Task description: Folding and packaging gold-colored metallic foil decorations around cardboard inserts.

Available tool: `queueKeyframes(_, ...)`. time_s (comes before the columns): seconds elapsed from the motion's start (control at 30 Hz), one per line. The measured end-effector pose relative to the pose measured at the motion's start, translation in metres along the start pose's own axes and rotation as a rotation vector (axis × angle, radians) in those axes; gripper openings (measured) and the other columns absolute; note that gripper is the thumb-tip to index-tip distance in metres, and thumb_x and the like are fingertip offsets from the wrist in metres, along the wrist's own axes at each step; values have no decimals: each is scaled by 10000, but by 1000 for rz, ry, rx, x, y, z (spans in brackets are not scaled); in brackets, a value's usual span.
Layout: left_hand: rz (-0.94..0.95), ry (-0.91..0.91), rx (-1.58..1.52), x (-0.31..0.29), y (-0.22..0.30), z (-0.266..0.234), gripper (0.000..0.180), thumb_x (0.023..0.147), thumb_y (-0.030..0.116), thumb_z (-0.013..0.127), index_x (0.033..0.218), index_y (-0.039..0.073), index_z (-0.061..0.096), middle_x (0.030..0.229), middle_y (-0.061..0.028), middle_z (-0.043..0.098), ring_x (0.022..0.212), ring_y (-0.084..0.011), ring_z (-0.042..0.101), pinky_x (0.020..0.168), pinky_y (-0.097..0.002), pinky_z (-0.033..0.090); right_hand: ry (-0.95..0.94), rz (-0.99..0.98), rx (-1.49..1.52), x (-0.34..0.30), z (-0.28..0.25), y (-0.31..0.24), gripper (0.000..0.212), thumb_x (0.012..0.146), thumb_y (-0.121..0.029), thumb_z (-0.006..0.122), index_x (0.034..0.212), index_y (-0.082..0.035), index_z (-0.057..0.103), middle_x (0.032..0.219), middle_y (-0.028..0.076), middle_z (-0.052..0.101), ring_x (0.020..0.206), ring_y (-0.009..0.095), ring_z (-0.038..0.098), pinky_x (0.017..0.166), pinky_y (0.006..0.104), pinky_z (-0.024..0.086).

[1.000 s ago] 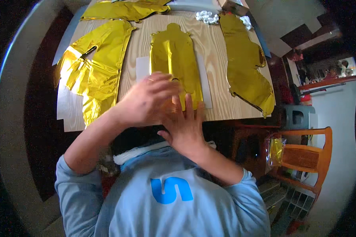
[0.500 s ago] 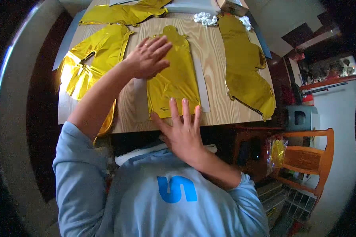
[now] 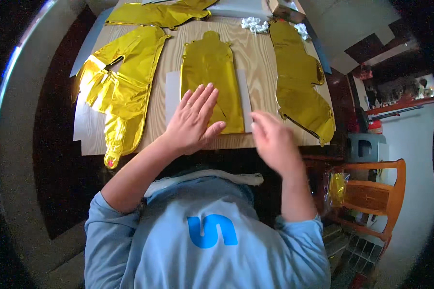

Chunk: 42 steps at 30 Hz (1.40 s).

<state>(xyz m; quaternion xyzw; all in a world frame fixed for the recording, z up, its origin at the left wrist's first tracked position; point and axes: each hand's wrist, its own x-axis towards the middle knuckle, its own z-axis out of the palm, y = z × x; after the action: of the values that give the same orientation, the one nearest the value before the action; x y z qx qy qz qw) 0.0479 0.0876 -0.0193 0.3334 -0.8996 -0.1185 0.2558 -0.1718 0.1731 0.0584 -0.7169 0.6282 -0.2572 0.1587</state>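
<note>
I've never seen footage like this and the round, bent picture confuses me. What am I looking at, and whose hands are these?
There is no machine here: a camera worn on a person's head looks down, and its wide lens bends straight edges. The two bare hands are that person's own. The left hand lies flat, fingers spread, on a flat gold foil balloon resting on a pale sheet on the wooden table. The right hand is blurred above the table's near edge, open and holding nothing. More gold foil shapes lie left, right and at the far side, beside small white pieces. A wooden chair stands at right.
</note>
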Motion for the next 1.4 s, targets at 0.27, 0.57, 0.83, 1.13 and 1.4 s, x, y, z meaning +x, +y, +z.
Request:
queueKeyframes(0.27,66,8,189,1,3,11,865,936,632,454,1442,-66,388,1516,-250,374,1430,-400,321,1174,-527,219,-359,656,388,84,-17,41,256,934,-272,682,945,-19,644,813,47,642,662,120,643,585,265,541)
queueKeyframes(0.57,59,15,180,-1,5,7,890,930,654,436,1443,-72,384,1509,-247,386,1430,-400,320,1175,-528,210,-498,732,590,83,-7,49,219,917,-254,698,822,-76,614,681,-5,598,561,75,596,448,209,449)
queueKeyframes(0.83,79,-26,171,-9,15,-2,941,903,680,461,1494,-36,313,1568,-225,298,1472,-406,230,1196,-545,146,-81,523,413,110,-8,77,122,917,-168,649,921,-45,650,743,26,636,546,95,582,446,243,413)
queueKeyframes(1.13,61,-201,172,-34,34,-21,956,728,423,764,1503,52,345,1585,-167,295,1476,-362,252,1198,-529,195,236,452,-15,102,-107,131,197,912,-195,666,880,0,663,689,45,650,518,103,588,454,261,416)
queueKeyframes(1.4,49,53,100,-66,27,-2,510,909,148,598,1396,34,501,1459,-140,497,1370,-328,452,1147,-490,318,-20,612,163,-4,-118,65,117,893,-118,632,852,-8,635,697,52,653,505,92,575,452,254,459)
